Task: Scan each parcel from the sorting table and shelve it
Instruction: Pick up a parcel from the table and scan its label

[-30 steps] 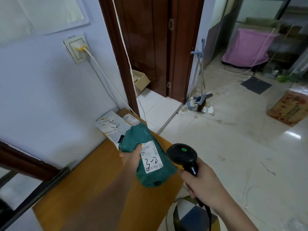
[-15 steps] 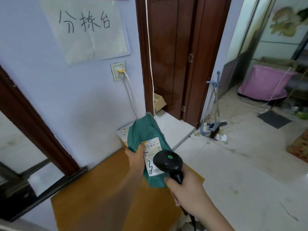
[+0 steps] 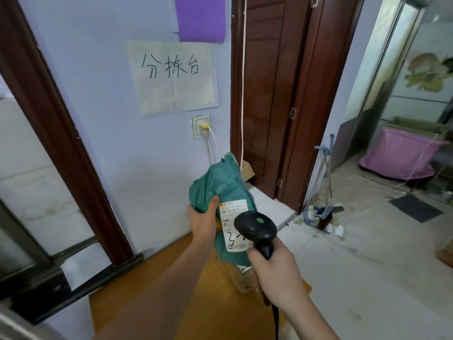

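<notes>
A paper sign (image 3: 175,76) on the wall carries three handwritten characters, 分拣台. The white label (image 3: 232,224) on the green parcel (image 3: 221,185) has a barcode and small print too blurred to read, and black handwriting partly hidden.

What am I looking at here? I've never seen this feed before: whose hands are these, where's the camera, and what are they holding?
There is no machine: a person wears one wide-angle camera on the head, looking forward and down at their own two hands. The left hand grips a green parcel, lifted up, with its white label facing the camera. The right hand holds a black handheld scanner in front of that label. Below lies the wooden table, with another brown packet partly hidden behind the hands. A handwritten paper sign hangs on the wall.
</notes>
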Action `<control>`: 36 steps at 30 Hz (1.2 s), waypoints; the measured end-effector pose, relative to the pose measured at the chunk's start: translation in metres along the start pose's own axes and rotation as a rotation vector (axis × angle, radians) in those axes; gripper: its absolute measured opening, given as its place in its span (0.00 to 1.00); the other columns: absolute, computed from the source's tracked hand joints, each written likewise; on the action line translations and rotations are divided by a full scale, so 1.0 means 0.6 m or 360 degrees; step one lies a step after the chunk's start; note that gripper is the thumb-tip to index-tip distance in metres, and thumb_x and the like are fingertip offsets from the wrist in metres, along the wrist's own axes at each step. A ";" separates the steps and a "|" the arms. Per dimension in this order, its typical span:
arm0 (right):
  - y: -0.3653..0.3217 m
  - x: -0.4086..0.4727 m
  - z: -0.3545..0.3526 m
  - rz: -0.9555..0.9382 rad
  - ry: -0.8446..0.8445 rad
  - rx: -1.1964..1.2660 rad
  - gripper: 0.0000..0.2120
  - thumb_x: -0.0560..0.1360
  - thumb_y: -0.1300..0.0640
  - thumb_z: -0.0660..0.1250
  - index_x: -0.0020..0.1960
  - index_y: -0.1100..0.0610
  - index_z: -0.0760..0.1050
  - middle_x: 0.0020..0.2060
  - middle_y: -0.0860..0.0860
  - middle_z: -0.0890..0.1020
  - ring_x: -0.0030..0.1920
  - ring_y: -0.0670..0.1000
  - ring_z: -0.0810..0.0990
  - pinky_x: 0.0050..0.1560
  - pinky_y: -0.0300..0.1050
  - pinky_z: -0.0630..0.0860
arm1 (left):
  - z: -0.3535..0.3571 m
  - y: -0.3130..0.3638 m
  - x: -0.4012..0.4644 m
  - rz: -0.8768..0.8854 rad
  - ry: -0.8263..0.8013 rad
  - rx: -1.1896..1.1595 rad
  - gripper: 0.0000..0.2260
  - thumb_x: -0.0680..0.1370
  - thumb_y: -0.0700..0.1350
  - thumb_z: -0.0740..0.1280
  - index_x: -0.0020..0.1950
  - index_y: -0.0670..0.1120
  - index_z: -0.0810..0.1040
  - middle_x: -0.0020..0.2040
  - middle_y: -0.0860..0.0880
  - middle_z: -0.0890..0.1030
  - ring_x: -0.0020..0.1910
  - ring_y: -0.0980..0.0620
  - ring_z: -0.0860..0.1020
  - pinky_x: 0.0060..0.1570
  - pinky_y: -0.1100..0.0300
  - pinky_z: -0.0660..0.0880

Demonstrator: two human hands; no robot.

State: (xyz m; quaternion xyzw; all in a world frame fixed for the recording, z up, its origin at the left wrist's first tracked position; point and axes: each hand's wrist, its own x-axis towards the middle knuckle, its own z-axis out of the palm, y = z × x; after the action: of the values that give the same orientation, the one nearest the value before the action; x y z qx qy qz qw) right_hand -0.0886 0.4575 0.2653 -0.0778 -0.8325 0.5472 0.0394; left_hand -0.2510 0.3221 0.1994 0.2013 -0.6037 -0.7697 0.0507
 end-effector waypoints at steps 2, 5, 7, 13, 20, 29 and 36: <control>-0.004 0.005 0.003 0.0003 0.0006 -0.0013 0.03 0.77 0.55 0.66 0.45 0.49 0.73 0.30 0.55 0.79 0.27 0.53 0.77 0.34 0.55 0.79 | -0.001 0.000 0.003 0.0030 0.0001 0.0004 0.27 0.74 0.57 0.77 0.66 0.51 0.67 0.61 0.48 0.80 0.57 0.47 0.81 0.59 0.46 0.81; -0.007 0.016 0.008 0.0011 -0.0004 -0.0066 0.01 0.77 0.54 0.65 0.47 0.50 0.73 0.35 0.58 0.82 0.30 0.55 0.79 0.36 0.58 0.80 | 0.002 0.003 -0.001 0.0048 0.0002 -0.0003 0.27 0.75 0.56 0.77 0.66 0.52 0.66 0.57 0.50 0.79 0.55 0.49 0.81 0.53 0.49 0.82; -0.007 0.024 0.010 0.0029 -0.0017 -0.0072 0.01 0.77 0.55 0.65 0.47 0.49 0.74 0.36 0.58 0.82 0.30 0.55 0.79 0.36 0.58 0.80 | 0.004 0.004 -0.002 0.0068 0.0013 0.0014 0.27 0.75 0.56 0.76 0.66 0.52 0.66 0.56 0.51 0.79 0.53 0.50 0.81 0.49 0.52 0.81; -0.007 0.033 0.013 0.0088 -0.0075 0.0025 0.03 0.79 0.58 0.63 0.49 0.51 0.73 0.32 0.51 0.79 0.24 0.49 0.76 0.26 0.43 0.76 | 0.006 0.003 0.001 0.0128 0.0019 0.0069 0.32 0.70 0.60 0.78 0.66 0.52 0.67 0.59 0.50 0.79 0.56 0.48 0.81 0.55 0.47 0.82; 0.000 0.035 0.019 0.0073 -0.0059 0.0073 0.03 0.78 0.60 0.63 0.49 0.53 0.72 0.30 0.56 0.77 0.23 0.51 0.74 0.24 0.42 0.74 | 0.008 0.001 -0.009 0.0210 0.0029 0.0063 0.39 0.61 0.66 0.77 0.64 0.51 0.67 0.58 0.49 0.79 0.55 0.48 0.82 0.55 0.45 0.83; -0.008 0.030 0.022 0.0082 -0.0035 0.0087 0.05 0.77 0.58 0.64 0.51 0.50 0.72 0.33 0.56 0.77 0.24 0.52 0.75 0.25 0.43 0.75 | 0.001 -0.002 -0.007 0.0245 0.0075 0.0066 0.28 0.72 0.53 0.79 0.64 0.50 0.67 0.58 0.50 0.78 0.56 0.51 0.80 0.54 0.50 0.82; -0.018 -0.003 0.031 0.0139 -0.0089 0.0066 0.05 0.79 0.57 0.65 0.54 0.49 0.73 0.39 0.53 0.82 0.27 0.50 0.78 0.25 0.40 0.74 | -0.036 -0.010 -0.008 0.0214 0.0085 0.0057 0.27 0.73 0.51 0.79 0.64 0.50 0.66 0.57 0.51 0.78 0.56 0.53 0.79 0.53 0.54 0.80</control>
State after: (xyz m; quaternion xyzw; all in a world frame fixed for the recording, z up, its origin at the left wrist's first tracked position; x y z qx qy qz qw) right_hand -0.0906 0.4360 0.2677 -0.0979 -0.8175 0.5675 -0.0061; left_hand -0.2376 0.3054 0.1909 0.1817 -0.6280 -0.7479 0.1148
